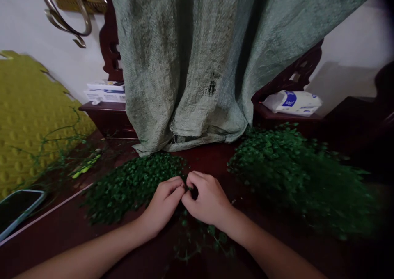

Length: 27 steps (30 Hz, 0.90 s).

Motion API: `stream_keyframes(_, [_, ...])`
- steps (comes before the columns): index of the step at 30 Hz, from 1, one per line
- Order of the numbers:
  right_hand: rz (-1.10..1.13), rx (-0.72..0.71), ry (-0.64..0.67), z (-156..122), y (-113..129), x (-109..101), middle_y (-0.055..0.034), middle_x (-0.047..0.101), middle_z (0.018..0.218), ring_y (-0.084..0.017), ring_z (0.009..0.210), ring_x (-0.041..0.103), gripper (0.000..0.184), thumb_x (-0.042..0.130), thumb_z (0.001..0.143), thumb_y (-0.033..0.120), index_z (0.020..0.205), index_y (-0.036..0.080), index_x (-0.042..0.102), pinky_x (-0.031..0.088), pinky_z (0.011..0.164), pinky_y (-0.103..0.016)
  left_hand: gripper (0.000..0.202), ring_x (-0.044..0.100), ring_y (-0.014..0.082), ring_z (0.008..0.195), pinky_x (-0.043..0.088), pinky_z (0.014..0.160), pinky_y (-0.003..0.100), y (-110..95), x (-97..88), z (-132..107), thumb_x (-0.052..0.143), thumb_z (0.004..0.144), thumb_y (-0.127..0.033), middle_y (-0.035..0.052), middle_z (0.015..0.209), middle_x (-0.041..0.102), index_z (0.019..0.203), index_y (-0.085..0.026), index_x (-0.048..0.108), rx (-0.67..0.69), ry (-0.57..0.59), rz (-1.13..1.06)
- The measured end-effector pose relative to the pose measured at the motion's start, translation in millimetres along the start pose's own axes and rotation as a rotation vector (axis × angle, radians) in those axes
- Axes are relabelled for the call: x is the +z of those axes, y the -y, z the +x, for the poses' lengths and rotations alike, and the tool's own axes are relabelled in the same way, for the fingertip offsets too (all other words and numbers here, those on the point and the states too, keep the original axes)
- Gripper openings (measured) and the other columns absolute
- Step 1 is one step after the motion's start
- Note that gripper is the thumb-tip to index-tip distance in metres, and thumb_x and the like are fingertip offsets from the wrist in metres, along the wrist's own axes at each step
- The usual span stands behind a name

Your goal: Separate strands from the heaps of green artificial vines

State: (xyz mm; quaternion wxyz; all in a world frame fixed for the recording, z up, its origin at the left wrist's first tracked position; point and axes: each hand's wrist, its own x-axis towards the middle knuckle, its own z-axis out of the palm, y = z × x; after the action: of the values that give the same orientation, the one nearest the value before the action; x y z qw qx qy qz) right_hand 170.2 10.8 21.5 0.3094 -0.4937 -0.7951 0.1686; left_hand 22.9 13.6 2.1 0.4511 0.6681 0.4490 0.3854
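Note:
My left hand (164, 203) and my right hand (207, 199) meet at the middle of a dark wooden table (61, 234), fingers curled and pinched together on a green leafy sprig (197, 240) that trails toward me beneath the wrists. A heap of small plucked green leaves (129, 184) lies just left of my left hand. A larger bushy pile of green leafy stems (295, 176) spreads to the right of my right hand.
A grey-green cloth sack (200, 65) hangs down at the table's back. Bare green stems (58, 152) lie at the left beside a yellow mat (27, 119). A phone (18, 209) rests at the left edge. A tissue pack (292, 102) and boxes (104, 91) sit behind.

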Motion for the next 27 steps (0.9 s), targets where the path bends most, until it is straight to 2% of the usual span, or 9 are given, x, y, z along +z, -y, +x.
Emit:
stream_keyframes(4, [-0.047, -0.113, -0.084, 2, -6, 0, 0.0013, 0.047, 0.07, -0.014, 0.065, 0.043, 0.013, 0.049, 0.071, 0.014, 0.07, 0.021, 0.038, 0.035, 0.062, -0.027, 0.024, 0.045, 0.0155, 0.069, 0.036, 0.064, 0.026, -4, 0.4, 0, 0.045, 0.086, -0.026, -0.002, 0.068, 0.046, 0.063, -0.019, 0.048, -0.016, -0.004, -0.021])
stream_keyframes(8, [-0.088, -0.263, -0.144, 2, -7, -3, -0.0029, 0.053, 0.077, -0.017, 0.074, 0.05, 0.007, 0.047, 0.077, 0.012, 0.076, 0.019, 0.047, 0.042, 0.072, -0.03, 0.016, 0.049, 0.0161, 0.076, 0.04, 0.071, 0.024, -11, 0.2, -3, 0.048, 0.088, -0.029, -0.0022, 0.076, 0.053, 0.078, -0.019, 0.055, -0.051, 0.007, -0.16])
stream_keyframes(12, [-0.051, -0.316, -0.159, 1, -5, -6, -0.0049, 0.055, 0.082, -0.018, 0.078, 0.052, 0.009, 0.047, 0.079, 0.01, 0.079, 0.018, 0.051, 0.045, 0.075, -0.031, 0.012, 0.051, 0.0167, 0.082, 0.042, 0.075, 0.024, -13, -0.4, -2, 0.05, 0.088, -0.027, -0.0019, 0.08, 0.058, 0.084, -0.02, 0.059, -0.065, -0.011, -0.237])
stream_keyframes(18, [-0.026, -0.36, -0.116, 0, -1, -6, -0.0069, 0.057, 0.088, -0.019, 0.081, 0.052, 0.012, 0.048, 0.074, 0.007, 0.08, 0.016, 0.052, 0.048, 0.075, -0.032, 0.017, 0.049, 0.0149, 0.072, 0.042, 0.068, 0.023, -6, -0.5, -2, 0.048, 0.086, -0.024, -0.0029, 0.071, 0.054, 0.073, -0.018, 0.056, -0.035, -0.008, -0.157])
stream_keyframes(23, [-0.027, -0.395, -0.037, -2, 2, -6, -0.0087, 0.058, 0.092, -0.02, 0.084, 0.052, 0.014, 0.048, 0.071, 0.009, 0.081, 0.016, 0.053, 0.05, 0.077, -0.034, 0.021, 0.051, 0.0161, 0.072, 0.044, 0.067, 0.025, 0, -0.4, -3, 0.044, 0.085, -0.022, -0.0009, 0.07, 0.059, 0.073, -0.016, 0.06, 0.018, 0.043, -0.037])
stream_keyframes(27, [-0.043, -0.375, 0.014, -3, 1, -6, -0.0092, 0.058, 0.095, -0.021, 0.086, 0.052, 0.015, 0.048, 0.071, 0.01, 0.083, 0.016, 0.054, 0.05, 0.079, -0.035, 0.025, 0.047, 0.0142, 0.062, 0.04, 0.058, 0.024, 0, 0.5, -3, 0.044, 0.082, -0.022, -0.0017, 0.06, 0.053, 0.062, -0.016, 0.056, -0.01, 0.057, 0.044])
